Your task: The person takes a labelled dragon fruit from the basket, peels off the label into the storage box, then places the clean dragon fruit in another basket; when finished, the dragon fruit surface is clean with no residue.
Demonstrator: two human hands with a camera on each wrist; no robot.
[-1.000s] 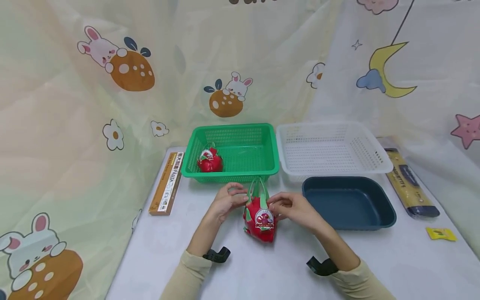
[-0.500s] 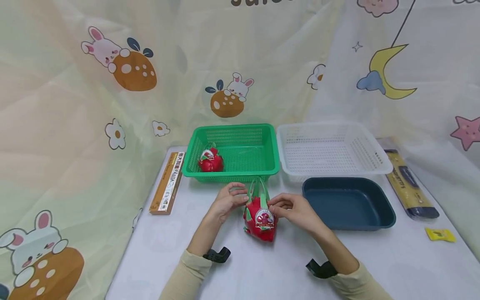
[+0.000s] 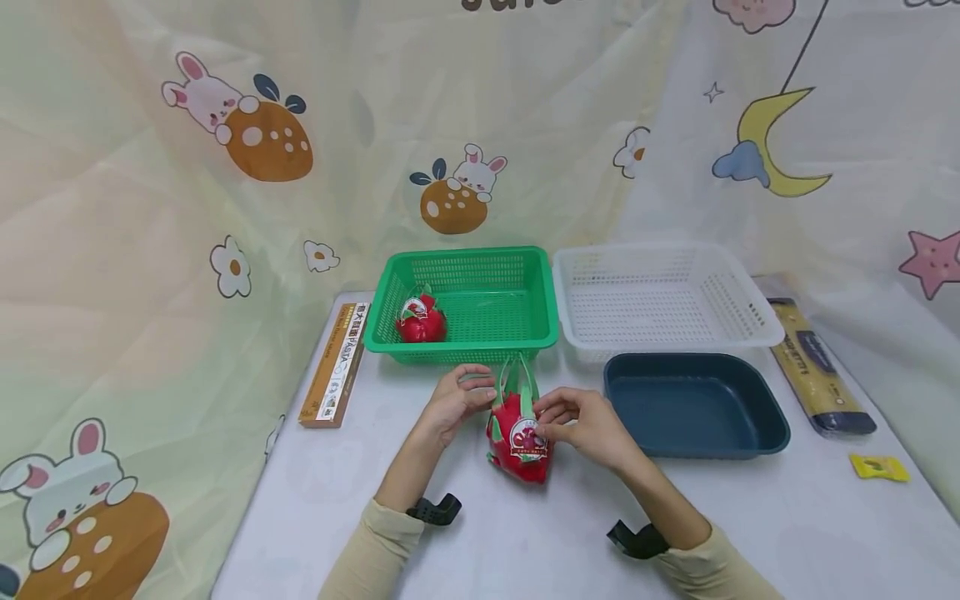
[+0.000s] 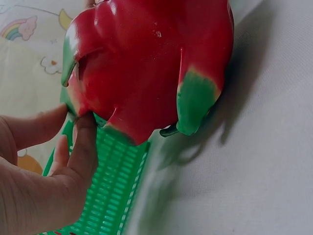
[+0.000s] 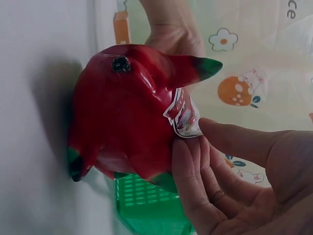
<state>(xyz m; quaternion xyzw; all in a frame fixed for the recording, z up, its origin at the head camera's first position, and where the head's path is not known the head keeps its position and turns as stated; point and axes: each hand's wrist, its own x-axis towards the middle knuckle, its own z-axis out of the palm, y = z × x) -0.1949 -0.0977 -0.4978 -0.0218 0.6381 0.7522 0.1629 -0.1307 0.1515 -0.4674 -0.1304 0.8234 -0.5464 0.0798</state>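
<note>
A red dragon fruit with green-tipped scales and long green leaves stands on the table between both hands. A round white label with a dragon fruit picture is on its front. My left hand pinches a green-tipped scale between thumb and fingertips, as the left wrist view shows at the fruit's edge. My right hand pinches the label's edge, thumb on top and fingers beneath; in the right wrist view, the label stands out from the fruit at that edge.
Behind the hands stands a green basket holding another labelled dragon fruit. A white basket and a dark blue tray stand right of it. A pasta box lies left; a spaghetti pack and yellow sachet lie right.
My right hand has shifted slightly left, its thumb now over the label's edge. The left hand and the dragon fruit have stayed in place.
</note>
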